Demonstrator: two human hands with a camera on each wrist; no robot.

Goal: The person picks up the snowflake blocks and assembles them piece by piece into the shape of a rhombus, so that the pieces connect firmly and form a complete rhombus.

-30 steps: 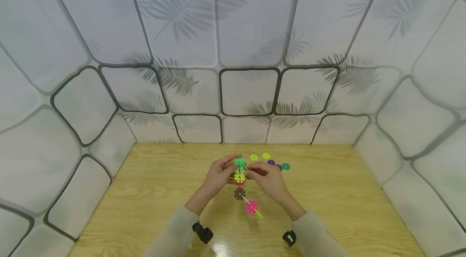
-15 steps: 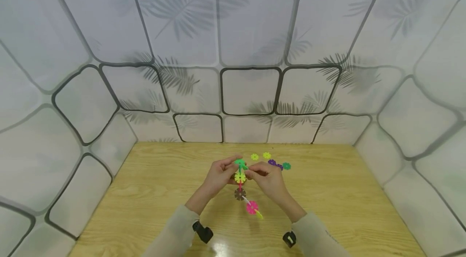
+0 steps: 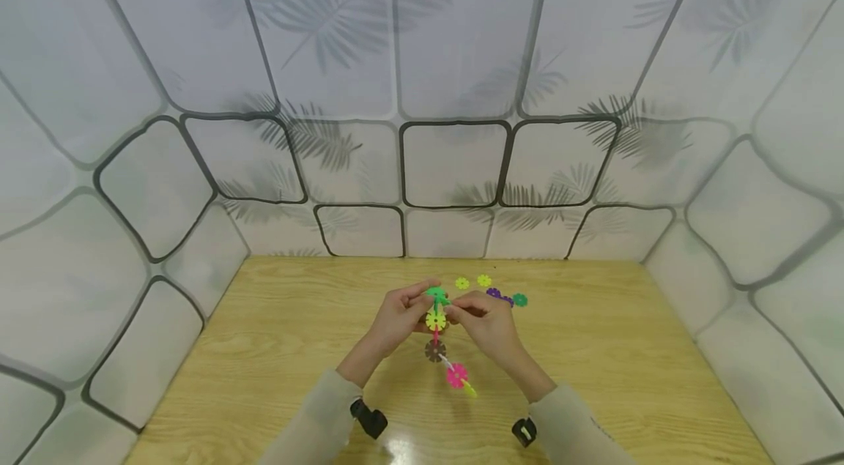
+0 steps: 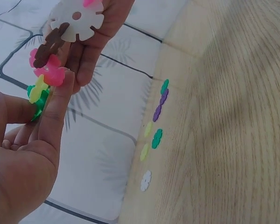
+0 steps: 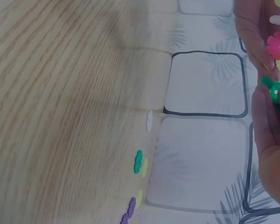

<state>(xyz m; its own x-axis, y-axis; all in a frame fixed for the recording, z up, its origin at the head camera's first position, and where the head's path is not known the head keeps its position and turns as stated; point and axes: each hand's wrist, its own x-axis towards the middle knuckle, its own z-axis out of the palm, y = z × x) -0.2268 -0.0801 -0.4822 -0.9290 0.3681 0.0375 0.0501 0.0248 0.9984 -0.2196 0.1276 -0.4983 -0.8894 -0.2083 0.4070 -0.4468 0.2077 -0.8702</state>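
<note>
A chain of slotted plastic snowflake discs hangs between the two hands. From its top run a green disc (image 3: 436,294), a yellow disc (image 3: 435,321), an edge-on pink disc (image 3: 436,334), a brown disc (image 3: 435,351), a white disc (image 4: 77,16), a pink disc (image 3: 457,376) and a yellow end disc (image 3: 469,389). The left hand (image 3: 398,316) grips the chain's upper part, its thumb near the green disc. From the other side the right hand (image 3: 488,322) pinches a second green disc (image 3: 442,301) against the first. Fingers partly cover the join.
Beyond the right hand, loose discs lie on the wooden table (image 3: 593,355): two yellow discs (image 3: 484,280), purple discs (image 3: 494,293) and a teal disc (image 3: 520,299). The left wrist view adds a white disc (image 4: 146,181) and a green disc (image 4: 157,138). A patterned backdrop (image 3: 455,165) encloses the table.
The second green disc has tilted slightly at the right fingertips, toward level. Both hands stay almost in place, and the chain hangs as before.
</note>
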